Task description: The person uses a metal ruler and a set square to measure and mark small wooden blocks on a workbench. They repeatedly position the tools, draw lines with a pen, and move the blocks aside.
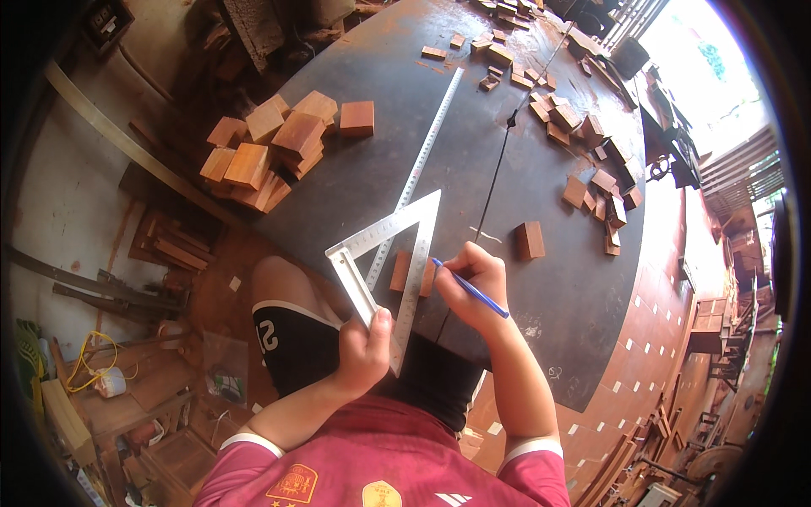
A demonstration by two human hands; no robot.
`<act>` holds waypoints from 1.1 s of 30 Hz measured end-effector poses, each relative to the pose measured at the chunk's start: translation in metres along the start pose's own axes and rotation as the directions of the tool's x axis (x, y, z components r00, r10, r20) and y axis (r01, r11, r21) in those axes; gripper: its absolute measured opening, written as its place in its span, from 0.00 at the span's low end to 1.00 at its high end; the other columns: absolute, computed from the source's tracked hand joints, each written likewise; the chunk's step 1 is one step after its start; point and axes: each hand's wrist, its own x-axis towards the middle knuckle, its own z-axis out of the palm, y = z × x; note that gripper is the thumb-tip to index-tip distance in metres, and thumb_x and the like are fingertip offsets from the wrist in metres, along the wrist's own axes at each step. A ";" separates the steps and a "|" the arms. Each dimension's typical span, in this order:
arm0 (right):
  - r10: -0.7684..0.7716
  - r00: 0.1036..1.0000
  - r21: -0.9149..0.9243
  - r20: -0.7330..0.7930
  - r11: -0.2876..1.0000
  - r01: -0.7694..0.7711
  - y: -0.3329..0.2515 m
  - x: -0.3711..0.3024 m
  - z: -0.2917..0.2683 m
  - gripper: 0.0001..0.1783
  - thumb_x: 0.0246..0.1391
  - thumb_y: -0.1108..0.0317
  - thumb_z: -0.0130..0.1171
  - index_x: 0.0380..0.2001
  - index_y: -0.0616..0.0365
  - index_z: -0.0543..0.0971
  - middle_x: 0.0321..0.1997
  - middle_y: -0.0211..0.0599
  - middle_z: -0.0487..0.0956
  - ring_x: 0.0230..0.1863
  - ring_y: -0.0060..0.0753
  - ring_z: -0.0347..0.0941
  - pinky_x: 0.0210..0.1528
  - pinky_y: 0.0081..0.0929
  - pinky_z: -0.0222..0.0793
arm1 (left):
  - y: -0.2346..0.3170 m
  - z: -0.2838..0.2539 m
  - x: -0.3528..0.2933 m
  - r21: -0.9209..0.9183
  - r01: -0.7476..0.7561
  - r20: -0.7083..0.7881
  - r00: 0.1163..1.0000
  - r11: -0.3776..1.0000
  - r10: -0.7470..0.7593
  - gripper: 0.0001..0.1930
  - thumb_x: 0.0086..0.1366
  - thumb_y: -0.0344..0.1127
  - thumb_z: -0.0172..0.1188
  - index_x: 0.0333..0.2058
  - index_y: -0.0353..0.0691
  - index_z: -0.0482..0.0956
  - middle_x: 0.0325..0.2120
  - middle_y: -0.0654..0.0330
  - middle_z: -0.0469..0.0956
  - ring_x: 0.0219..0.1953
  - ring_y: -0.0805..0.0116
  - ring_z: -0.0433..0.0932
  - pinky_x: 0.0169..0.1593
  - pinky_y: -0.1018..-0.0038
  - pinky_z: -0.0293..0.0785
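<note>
Reddish-brown wood shows on either side of the silver triangular square (419, 253), where one small block (399, 272) lies on the dark tabletop (355, 186) close in front of us. Our left hand (365, 348) grips the square near its lower corner, thumb pressed on the metal; our right hand (475, 283) pinches a blue pen (488, 301), its tip right by the square's edge over the block, though we cannot tell whether it touches. We judge this block to be mid-marking, the square laid across it and the line perhaps unfinished. A long steel ruler (431, 139) runs under the square. A lone block (530, 241) sits to the right, beyond it scattered blocks (593, 130), and at left a stacked pile (270, 144); we see no clear marks on them, so which are done and which remain we cannot say.
</note>
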 end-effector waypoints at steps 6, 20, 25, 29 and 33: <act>0.005 1.000 -0.005 0.022 1.000 -0.005 -0.003 0.001 0.001 0.13 0.54 0.75 0.67 0.22 0.65 0.73 0.20 0.37 0.82 0.27 0.14 0.78 0.25 0.21 0.72 | 0.001 0.002 0.000 0.009 0.006 -0.024 1.000 1.000 -0.006 0.17 0.78 0.40 0.49 0.35 0.32 0.75 0.26 0.59 0.77 0.29 0.72 0.74 0.34 0.70 0.71; 0.001 1.000 -0.045 0.021 0.999 0.000 -0.001 0.000 0.005 0.15 0.50 0.74 0.67 0.18 0.63 0.71 0.17 0.37 0.79 0.23 0.13 0.73 0.23 0.23 0.69 | 0.001 0.003 0.001 -0.034 0.019 -0.032 0.999 0.999 -0.021 0.15 0.77 0.38 0.51 0.34 0.33 0.76 0.26 0.62 0.77 0.28 0.75 0.73 0.33 0.72 0.70; 0.085 0.976 -0.110 0.201 0.992 -0.064 -0.016 -0.007 -0.002 0.16 0.45 0.71 0.67 0.14 0.62 0.70 0.13 0.33 0.74 0.20 0.12 0.66 0.21 0.25 0.65 | 0.004 0.001 0.000 0.022 0.014 -0.019 1.000 1.000 -0.014 0.14 0.77 0.38 0.51 0.34 0.34 0.76 0.26 0.62 0.76 0.28 0.75 0.73 0.33 0.73 0.70; 0.066 0.925 -0.175 0.375 0.985 0.001 -0.020 -0.012 -0.001 0.13 0.43 0.72 0.65 0.15 0.63 0.71 0.12 0.30 0.70 0.18 0.16 0.65 0.21 0.26 0.64 | 0.004 0.002 0.000 -0.001 0.034 -0.025 0.999 0.999 -0.034 0.15 0.77 0.37 0.51 0.33 0.34 0.75 0.26 0.62 0.76 0.29 0.75 0.73 0.33 0.72 0.70; 0.172 0.923 -0.031 0.343 0.985 -0.172 -0.025 -0.010 -0.011 0.12 0.42 0.74 0.65 0.15 0.63 0.72 0.13 0.28 0.72 0.19 0.15 0.67 0.21 0.24 0.64 | 0.001 0.002 -0.001 -0.045 0.037 -0.035 0.999 0.998 -0.038 0.16 0.78 0.38 0.50 0.33 0.34 0.75 0.27 0.61 0.76 0.30 0.73 0.73 0.35 0.72 0.71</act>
